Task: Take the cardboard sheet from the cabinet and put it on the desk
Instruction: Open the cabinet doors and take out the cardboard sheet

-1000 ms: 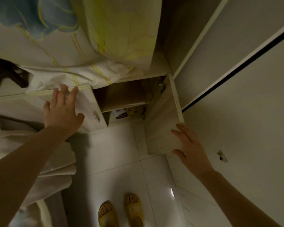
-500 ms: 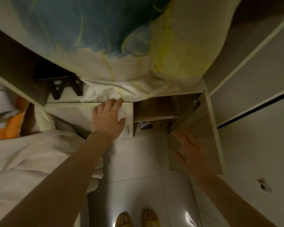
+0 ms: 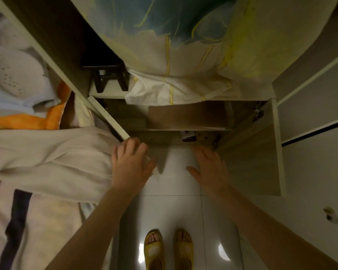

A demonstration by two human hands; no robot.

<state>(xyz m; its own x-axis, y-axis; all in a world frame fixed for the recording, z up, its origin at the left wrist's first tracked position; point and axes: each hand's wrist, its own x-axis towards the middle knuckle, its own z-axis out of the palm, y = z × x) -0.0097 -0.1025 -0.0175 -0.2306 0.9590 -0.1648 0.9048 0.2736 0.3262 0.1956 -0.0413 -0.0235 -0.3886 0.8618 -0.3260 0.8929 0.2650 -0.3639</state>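
Observation:
The cardboard sheet (image 3: 187, 116) is a flat brown panel lying on the upper shelf inside the low cabinet compartment (image 3: 203, 130), which stands open. My left hand (image 3: 131, 164) is at the compartment's left side, fingers bent over the end of the left cabinet door (image 3: 107, 115), which is swung wide and seen edge-on. My right hand (image 3: 209, 168) hovers in front of the opening with fingers spread and nothing in it, just left of the open right door (image 3: 261, 162). Neither hand touches the cardboard.
A blue and yellow bedding bundle (image 3: 183, 45) and a small dark stool (image 3: 109, 75) sit on the shelf above. Pale clothes (image 3: 47, 158) hang at the left. Small items (image 3: 189, 136) lie under the cardboard shelf. My yellow slippers (image 3: 168, 250) stand on white floor tiles.
The view has dropped towards the low compartment. My left hand has swung the left door wide open. My right hand has left the right door and moved in front of the opening.

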